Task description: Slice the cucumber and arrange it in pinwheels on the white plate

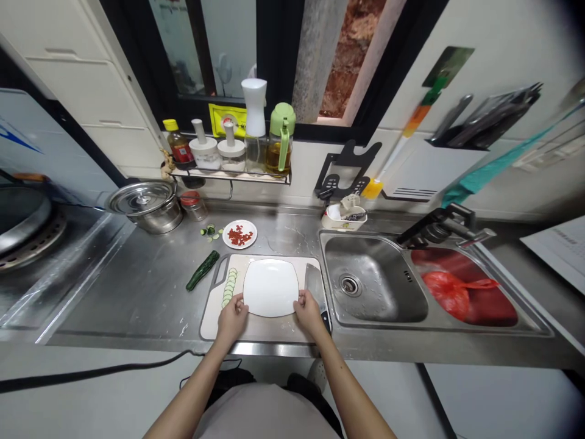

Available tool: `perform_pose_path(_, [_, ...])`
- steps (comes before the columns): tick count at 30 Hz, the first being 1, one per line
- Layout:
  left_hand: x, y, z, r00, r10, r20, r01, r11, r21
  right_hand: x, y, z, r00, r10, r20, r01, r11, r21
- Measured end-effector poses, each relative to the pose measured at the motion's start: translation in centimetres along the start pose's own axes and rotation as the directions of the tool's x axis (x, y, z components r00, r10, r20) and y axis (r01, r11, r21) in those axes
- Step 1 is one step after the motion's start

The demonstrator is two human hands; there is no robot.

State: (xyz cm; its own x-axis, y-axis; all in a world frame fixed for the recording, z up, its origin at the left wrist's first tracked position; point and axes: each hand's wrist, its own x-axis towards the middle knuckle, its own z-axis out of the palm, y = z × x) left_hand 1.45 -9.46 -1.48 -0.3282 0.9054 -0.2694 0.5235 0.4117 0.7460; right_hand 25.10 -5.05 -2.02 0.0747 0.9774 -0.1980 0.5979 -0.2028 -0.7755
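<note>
A white square plate (270, 287) rests on a pale cutting board (260, 326) at the counter's front edge. My left hand (232, 317) grips the plate's near left corner and my right hand (308, 311) grips its near right corner. A row of cucumber slices (229, 288) lies on the board just left of the plate. A cleaver (314, 283) lies on the board's right side, beside my right hand.
Half a cucumber (202, 270) lies left of the board. Behind are a small plate of chopped red chilli (240, 235), cucumber ends (211, 231), a lidded steel pot (146, 205) and a condiment shelf (231, 175). A double sink (372, 283) at right holds a red bag (445, 291).
</note>
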Motion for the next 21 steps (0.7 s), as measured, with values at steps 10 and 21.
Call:
perform_pose_path(10, [-0.14, -0.05, 0.12, 1.000, -0.007, 0.008, 0.007, 0.999, 0.046, -0.09, 0.19, 0.33, 0.998, 0.049, 0.036, -0.048, 0.998, -0.051])
perform_pose_path(21, [-0.23, 0.31, -0.17, 1.000, 0.005, 0.008, -0.006, 0.998, 0.066, -0.15, -0.65, 0.04, 0.996, 0.086, 0.011, -0.085, 0.994, -0.068])
